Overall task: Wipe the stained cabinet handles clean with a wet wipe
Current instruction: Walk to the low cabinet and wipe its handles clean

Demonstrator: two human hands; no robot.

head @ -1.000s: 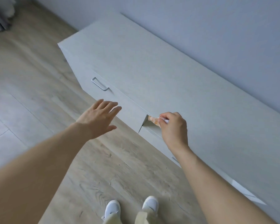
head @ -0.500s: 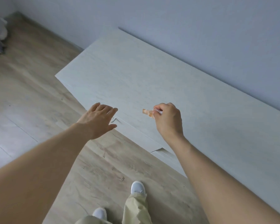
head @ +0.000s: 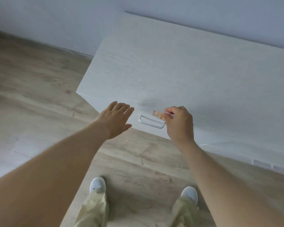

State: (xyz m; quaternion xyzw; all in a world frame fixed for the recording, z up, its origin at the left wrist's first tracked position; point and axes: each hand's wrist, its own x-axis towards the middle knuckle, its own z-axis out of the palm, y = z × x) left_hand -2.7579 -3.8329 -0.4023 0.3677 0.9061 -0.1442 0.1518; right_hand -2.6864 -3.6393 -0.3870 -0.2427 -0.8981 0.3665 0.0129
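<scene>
A low white cabinet [head: 179,71] stands against the wall. A silver bar handle [head: 152,123] juts out under its front edge. My right hand [head: 179,123] pinches a small wipe stained orange-brown [head: 159,114], held just above the handle's right end. My left hand [head: 116,119] hovers flat with straight fingers, just left of the handle, touching nothing.
Pale wooden floor [head: 39,95] spreads to the left and beneath me. My two white shoes [head: 97,184] stand close to the cabinet front. A grey-blue wall [head: 56,22] runs behind the cabinet.
I have stepped left along the cabinet; the left handle, once farther off, now lies between my hands. The right hand still carries the wipe, and the left stays open.
</scene>
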